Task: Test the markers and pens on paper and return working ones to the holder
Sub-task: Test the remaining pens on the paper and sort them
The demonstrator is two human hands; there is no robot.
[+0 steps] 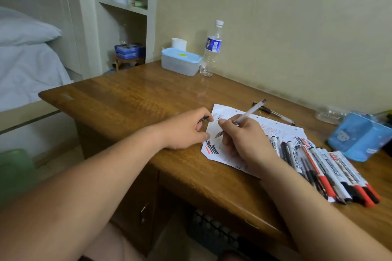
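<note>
On a brown wooden counter [131,99] set against a pale wall lies a white sheet of paper [284,132], already marked with black and red test strokes. At the sheet's left edge rests the left grip [184,129], thumb and forefinger pinching a small dark pen cap [204,118]. Just beside it, over the sheet, the right grip [244,137] is curled round a clear-barrelled pen [250,112], held slantwise in a writing pose with its dark tip pointing down at the paper near the strokes. A row of markers [331,167] with white barrels and black or red caps lies side by side on the right part of the sheet, next to the right forearm. Beyond them, near the counter's right edge, sits a blue holder [358,135] with a cartoon figure on its side. Two loose pens [273,112] lie just past the sheet's far edge. Farther back, by the wall, a water bottle [212,48] stands beside a lidded pale-blue box [180,61]. A bed [27,65] with white bedding shows at left.
</note>
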